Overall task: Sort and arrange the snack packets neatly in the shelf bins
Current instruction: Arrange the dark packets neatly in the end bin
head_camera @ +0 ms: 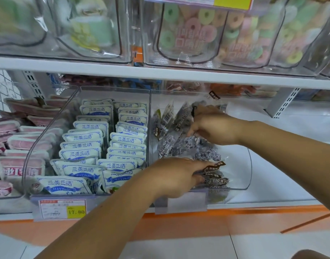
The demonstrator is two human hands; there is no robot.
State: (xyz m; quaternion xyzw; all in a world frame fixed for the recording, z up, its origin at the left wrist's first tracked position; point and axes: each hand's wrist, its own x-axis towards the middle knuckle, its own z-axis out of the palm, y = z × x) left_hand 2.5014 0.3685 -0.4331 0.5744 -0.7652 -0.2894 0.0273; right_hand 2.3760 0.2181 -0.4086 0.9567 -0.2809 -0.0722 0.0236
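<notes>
Right now, clear packets of dark purple snacks [181, 144] lie jumbled in the right-hand clear plastic bin [248, 165] on the white shelf [276, 184]. The left hand [177, 176] grasps some at the bin's front edge, and the right hand [211, 124] clutches several near its back. White-and-blue packets [104, 146] fill the neighbouring bin [48, 131].

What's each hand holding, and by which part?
Left hand pinches the front dark packets by their brown-labelled ends; right hand grips the rear dark packets near their tops.
</notes>
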